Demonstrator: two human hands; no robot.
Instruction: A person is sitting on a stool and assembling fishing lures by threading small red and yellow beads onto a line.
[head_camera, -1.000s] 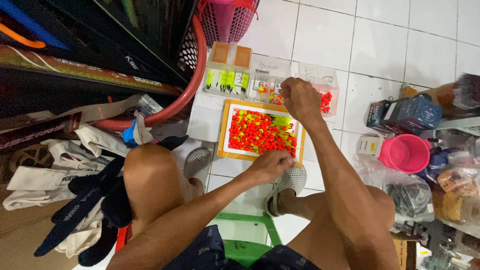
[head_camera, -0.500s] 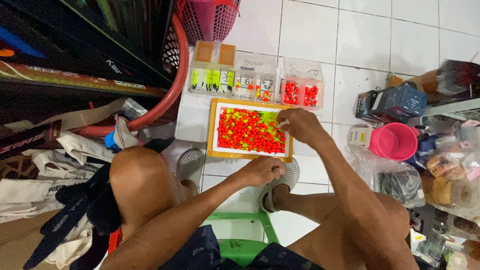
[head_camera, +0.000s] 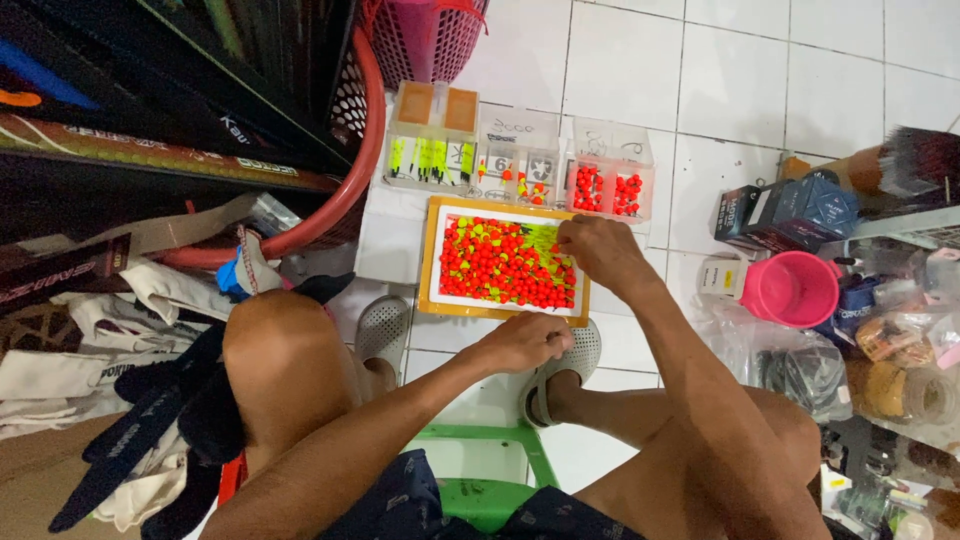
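Observation:
A shallow tray with an orange rim lies on the white tile floor, filled with many small red and yellow-green floats. My right hand rests over the tray's right edge, fingers bent down among the floats; whether it pinches one is hidden. My left hand sits at the tray's near edge, fingers curled, touching the rim. Beyond the tray stand three clear compartment boxes: one with yellow-green pieces, a middle one, and one with red beads.
A red mesh basket and dark boxes crowd the left. A pink cup, a dark box, bags and tape rolls line the right. I sit on a green stool, grey sandals on my feet.
My right hand has come back from the far box of red beads to the tray's right edge. My left hand has stayed at the tray's near rim.

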